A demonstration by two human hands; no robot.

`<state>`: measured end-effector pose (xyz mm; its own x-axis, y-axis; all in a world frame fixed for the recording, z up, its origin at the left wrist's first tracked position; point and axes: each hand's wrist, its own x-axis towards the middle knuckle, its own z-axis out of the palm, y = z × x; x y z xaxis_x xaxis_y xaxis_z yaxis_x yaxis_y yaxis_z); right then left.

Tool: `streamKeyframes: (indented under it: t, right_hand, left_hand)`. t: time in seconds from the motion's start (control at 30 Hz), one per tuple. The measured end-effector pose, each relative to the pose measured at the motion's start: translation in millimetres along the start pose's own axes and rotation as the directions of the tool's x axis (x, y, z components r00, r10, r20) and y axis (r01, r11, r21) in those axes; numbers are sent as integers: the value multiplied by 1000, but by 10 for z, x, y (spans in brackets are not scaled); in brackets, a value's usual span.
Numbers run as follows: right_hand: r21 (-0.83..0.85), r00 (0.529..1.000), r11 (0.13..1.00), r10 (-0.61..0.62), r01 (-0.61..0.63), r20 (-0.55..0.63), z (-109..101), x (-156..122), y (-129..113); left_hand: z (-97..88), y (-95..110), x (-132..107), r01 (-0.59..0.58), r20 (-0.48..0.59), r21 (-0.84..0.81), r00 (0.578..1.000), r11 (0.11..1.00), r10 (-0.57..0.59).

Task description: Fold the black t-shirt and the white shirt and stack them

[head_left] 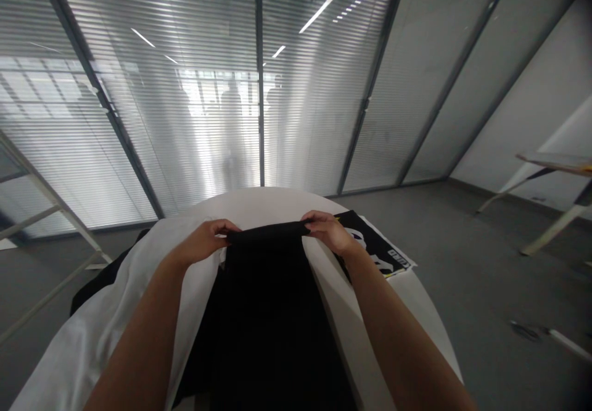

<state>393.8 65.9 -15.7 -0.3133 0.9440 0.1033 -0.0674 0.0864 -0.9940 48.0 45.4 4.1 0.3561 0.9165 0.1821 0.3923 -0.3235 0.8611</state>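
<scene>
The left hand (203, 241) and right hand (330, 232) pinch the far corners of a long, plain black cloth (277, 318) with a band-like edge.

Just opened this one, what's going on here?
A person is holding a black cloth by its far edge, the left hand at one corner and the right hand at the other. The cloth runs back toward the person over a white table. A white cloth lies to the left, partly under the left forearm, and a black printed piece with pale lettering lies on the right, beyond the right forearm.
</scene>
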Motion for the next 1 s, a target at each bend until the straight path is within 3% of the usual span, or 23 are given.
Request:
streamKeyframes:
  t: [0.13,0.27,0.5,0.63,0.7,0.77,0.87,0.93,1.0]
  right_hand:
    - [-140,992,990,34,-17,119,-97,-64,-53]
    - [-193,973,979,101,-61,208,-115,-116,-129]
    - [-378,916,925,172,-24,362,-76,-111,-184]
    - [-508,854,862,261,4,450,-49,-95,-187]
    - [-570,830,822,313,7,462,-15,-101,-207]
    - [-598,815,801,360,-21,454,21,-118,-239]
    - [-568,795,815,418,-115,440,50,-150,-288]
    - [-541,774,818,467,-195,428,48,-160,-304]
    - [-558,776,794,503,-241,381,49,-152,-297]
  left_hand:
    - [-16,116,-44,42,43,-18,998,999,-41]
    - [-20,190,-67,4,34,10,999,1000,-5]
    - [-49,180,-125,102,203,27,974,994,-106]
    - [-43,152,-122,170,325,72,928,983,-184]
    - [-27,120,-106,248,306,102,914,963,-267]
    - [8,82,-84,370,194,123,901,921,-388]
    - [109,33,-41,579,54,185,801,794,-596]
    - [201,11,-11,651,108,254,716,716,-689]
    - [289,-9,15,653,187,316,668,688,-720]
